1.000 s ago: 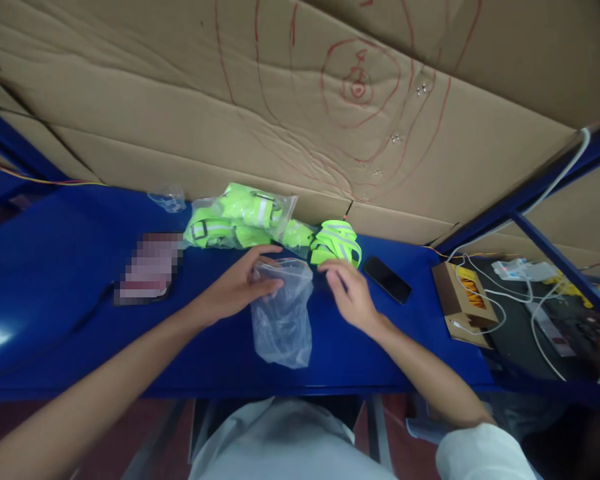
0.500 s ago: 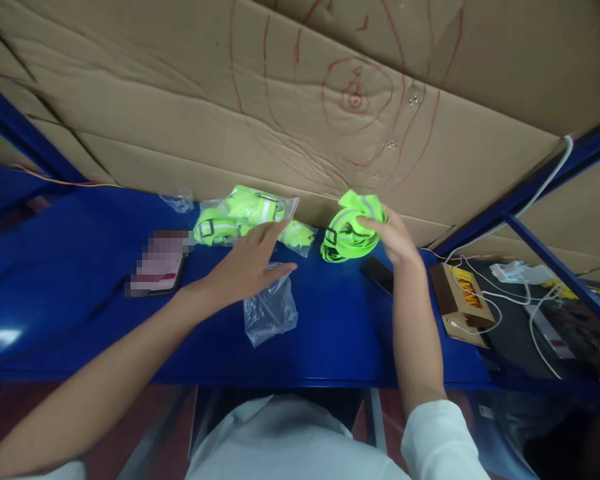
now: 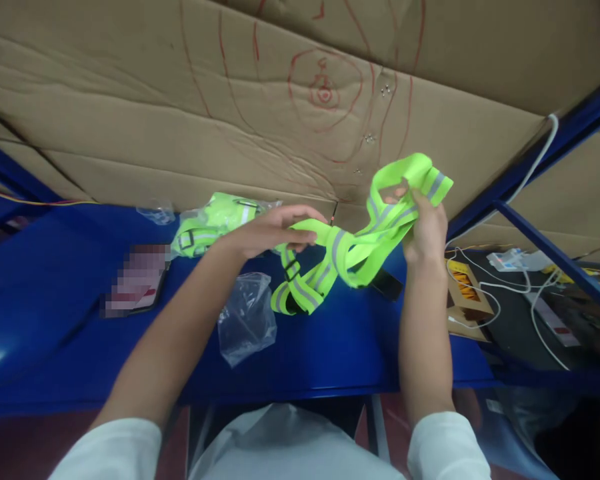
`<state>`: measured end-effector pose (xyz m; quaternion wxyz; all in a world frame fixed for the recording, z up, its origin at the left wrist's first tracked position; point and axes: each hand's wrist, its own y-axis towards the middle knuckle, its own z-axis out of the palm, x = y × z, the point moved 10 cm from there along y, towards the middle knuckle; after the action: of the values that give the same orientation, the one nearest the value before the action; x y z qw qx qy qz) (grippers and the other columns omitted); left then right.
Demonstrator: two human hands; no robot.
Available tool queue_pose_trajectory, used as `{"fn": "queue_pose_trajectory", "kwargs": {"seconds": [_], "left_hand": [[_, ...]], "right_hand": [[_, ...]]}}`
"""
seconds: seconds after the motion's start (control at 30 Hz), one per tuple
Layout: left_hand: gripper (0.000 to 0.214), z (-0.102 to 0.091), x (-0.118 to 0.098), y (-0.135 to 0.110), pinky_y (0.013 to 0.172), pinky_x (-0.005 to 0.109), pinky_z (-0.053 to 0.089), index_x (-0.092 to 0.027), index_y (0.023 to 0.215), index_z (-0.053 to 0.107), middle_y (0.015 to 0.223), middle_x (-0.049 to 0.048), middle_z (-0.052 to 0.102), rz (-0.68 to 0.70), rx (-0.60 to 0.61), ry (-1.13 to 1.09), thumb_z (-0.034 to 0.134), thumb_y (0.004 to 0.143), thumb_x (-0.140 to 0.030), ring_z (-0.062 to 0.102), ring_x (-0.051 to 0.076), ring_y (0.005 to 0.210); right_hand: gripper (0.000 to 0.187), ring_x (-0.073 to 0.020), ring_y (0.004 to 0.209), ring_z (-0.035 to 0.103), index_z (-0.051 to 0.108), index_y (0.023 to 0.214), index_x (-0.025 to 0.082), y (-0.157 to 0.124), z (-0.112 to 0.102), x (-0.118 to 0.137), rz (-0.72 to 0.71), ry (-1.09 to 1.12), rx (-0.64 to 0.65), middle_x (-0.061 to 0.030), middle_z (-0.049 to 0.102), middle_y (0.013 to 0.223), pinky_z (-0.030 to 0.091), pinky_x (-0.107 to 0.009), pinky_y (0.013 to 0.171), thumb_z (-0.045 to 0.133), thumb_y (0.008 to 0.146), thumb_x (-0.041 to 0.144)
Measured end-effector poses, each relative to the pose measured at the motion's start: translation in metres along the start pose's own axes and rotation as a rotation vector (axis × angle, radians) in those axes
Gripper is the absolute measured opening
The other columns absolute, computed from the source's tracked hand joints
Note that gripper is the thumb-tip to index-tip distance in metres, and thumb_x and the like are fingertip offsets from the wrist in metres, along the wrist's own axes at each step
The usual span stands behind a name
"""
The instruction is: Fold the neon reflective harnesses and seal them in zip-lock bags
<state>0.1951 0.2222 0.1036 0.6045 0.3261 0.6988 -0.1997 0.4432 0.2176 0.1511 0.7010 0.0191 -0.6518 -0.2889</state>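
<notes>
A neon green reflective strap vest (image 3: 353, 248) hangs stretched between my two hands above the blue table (image 3: 55, 313). My right hand (image 3: 424, 230) is raised and closed on its upper loops. My left hand (image 3: 273, 230) pinches the other end of the strap near the middle. An empty clear plastic bag (image 3: 245, 320) lies on the table below my left forearm.
Bagged green vests (image 3: 215, 220) lie at the back by the cardboard wall (image 3: 180, 100). A blurred flat object (image 3: 135, 280) lies left. A small clear bag (image 3: 156, 213) sits further back. A dark phone (image 3: 387, 285) lies under the vest. A cardboard box with cables (image 3: 467, 293) stands right.
My right hand lifted the green vest off the table and raised it. My left hand left the clear bag and took hold of the vest's other end, so it unfolded between them.
</notes>
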Motion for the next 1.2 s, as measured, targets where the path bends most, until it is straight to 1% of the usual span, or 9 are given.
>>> {"fn": "queue_pose_trajectory", "kwargs": {"seconds": [0.17, 0.27, 0.37, 0.5, 0.6, 0.7, 0.9, 1.07, 1.2], "left_hand": [[0.054, -0.046, -0.005, -0.017, 0.064, 0.024, 0.049, -0.023, 0.126, 0.069, 0.100, 0.0066, 0.072, 0.035, -0.109, 0.028, 0.083, 0.081, -0.049, 0.067, 0.016, 0.080], [0.088, -0.052, -0.035, -0.026, 0.080, 0.032, 0.056, -0.036, 0.155, 0.041, 0.126, 0.0078, 0.068, 0.271, -0.242, -0.096, 0.080, 0.080, -0.059, 0.070, 0.024, 0.105], [0.106, -0.021, -0.058, -0.031, 0.097, 0.041, 0.058, -0.046, 0.164, 0.007, 0.146, 0.0050, 0.058, 0.385, -0.187, -0.050, 0.073, 0.084, -0.066, 0.064, 0.027, 0.128], [0.053, 0.044, -0.049, -0.029, 0.106, 0.037, 0.052, -0.032, 0.154, 0.047, 0.134, 0.0071, 0.069, 0.296, 0.155, 0.451, 0.053, 0.103, -0.044, 0.065, 0.025, 0.125], [0.038, 0.056, -0.013, -0.023, 0.094, 0.029, 0.052, -0.026, 0.135, 0.065, 0.122, 0.0050, 0.076, 0.152, 0.298, 0.694, 0.040, 0.107, -0.031, 0.072, 0.020, 0.109], [0.037, 0.042, 0.027, -0.006, 0.089, 0.028, 0.052, -0.025, 0.137, 0.061, 0.122, 0.0054, 0.075, -0.010, 0.199, 0.857, 0.043, 0.105, -0.029, 0.072, 0.020, 0.106], [0.041, 0.040, 0.091, 0.016, 0.082, 0.033, 0.055, -0.019, 0.106, 0.074, 0.108, 0.0104, 0.076, -0.199, 0.188, 1.002, 0.085, 0.067, -0.026, 0.073, 0.030, 0.099], [0.026, 0.019, 0.061, 0.015, 0.085, 0.029, 0.052, -0.022, 0.109, 0.073, 0.106, 0.0037, 0.077, -0.049, 0.159, 0.877, 0.066, 0.085, -0.029, 0.071, 0.022, 0.097], [0.032, -0.001, 0.016, 0.007, 0.096, 0.033, 0.052, -0.020, 0.121, 0.065, 0.116, 0.0065, 0.073, 0.123, 0.045, 0.644, 0.056, 0.095, -0.036, 0.069, 0.022, 0.107]], "right_hand": [[0.025, -0.0261, 0.092, 0.074, 0.055, 0.106, 0.026, 0.017, -0.024, -0.005, -0.043, -0.110, -0.086, -0.0031, 0.067, 0.095, 0.062, -0.047, 0.078, 0.059, 0.088, 0.043], [0.036, -0.0279, 0.101, 0.071, 0.052, 0.119, 0.026, 0.018, -0.036, 0.003, -0.120, -0.369, -0.162, -0.0077, 0.066, 0.110, 0.060, -0.050, 0.084, 0.059, 0.089, 0.044], [0.057, -0.0367, 0.126, 0.061, 0.051, 0.136, 0.024, 0.012, -0.035, 0.008, -0.144, -0.861, -0.154, -0.0165, 0.059, 0.132, 0.050, -0.063, 0.100, 0.066, 0.088, 0.049], [0.067, -0.0472, 0.144, 0.043, 0.058, 0.142, 0.026, -0.008, -0.009, -0.015, -0.020, -1.333, 0.215, -0.0191, 0.052, 0.151, 0.028, -0.075, 0.113, 0.077, 0.083, 0.051], [0.051, -0.0382, 0.141, 0.051, 0.059, 0.143, 0.030, -0.037, 0.029, -0.026, -0.073, -1.256, 0.643, -0.0120, 0.059, 0.150, 0.032, -0.065, 0.118, 0.065, 0.094, 0.041], [0.047, -0.0272, 0.126, 0.065, 0.059, 0.144, 0.027, -0.067, 0.061, -0.034, -0.060, -1.069, 0.971, -0.0084, 0.067, 0.142, 0.047, -0.045, 0.111, 0.053, 0.097, 0.023], [0.059, -0.0243, 0.125, 0.066, 0.059, 0.144, 0.019, -0.084, 0.088, -0.073, 0.044, -1.132, 1.079, -0.0125, 0.069, 0.138, 0.049, -0.034, 0.106, 0.050, 0.089, 0.001], [0.042, -0.0309, 0.118, 0.068, 0.071, 0.122, 0.024, -0.097, 0.104, -0.090, 0.042, -1.110, 1.178, -0.0101, 0.074, 0.125, 0.051, -0.039, 0.100, 0.081, 0.084, 0.042], [0.038, -0.0273, 0.108, 0.069, 0.070, 0.117, 0.022, -0.089, 0.110, -0.059, -0.087, -0.931, 1.135, -0.0071, 0.075, 0.113, 0.049, -0.037, 0.095, 0.074, 0.089, 0.047]]}}
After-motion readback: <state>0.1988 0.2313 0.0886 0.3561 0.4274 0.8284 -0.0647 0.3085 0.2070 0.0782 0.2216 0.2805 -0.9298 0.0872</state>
